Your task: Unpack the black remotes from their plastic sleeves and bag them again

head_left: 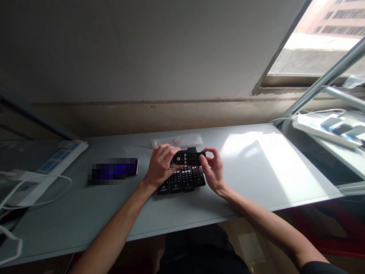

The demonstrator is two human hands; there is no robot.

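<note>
A black remote control (189, 158) is held sideways between my two hands, its button face turned toward me. My left hand (162, 163) grips its left end, and my right hand (212, 167) pinches the right end with the thumb on its face. Below it, several black remote controls (181, 182) lie side by side on the grey table (242, 179), their upper parts partly hidden by my hands and the held remote. Just behind my hands lies a clear plastic bag (182, 140).
A phone-like device (114, 171), its screen blurred out, lies left of my hands. Further left are a white power strip (62, 156) and white cables (61, 177). Metal frame bars (327, 80) rise at the right, beside white boxy items (327, 129) on another surface. A wall stands behind.
</note>
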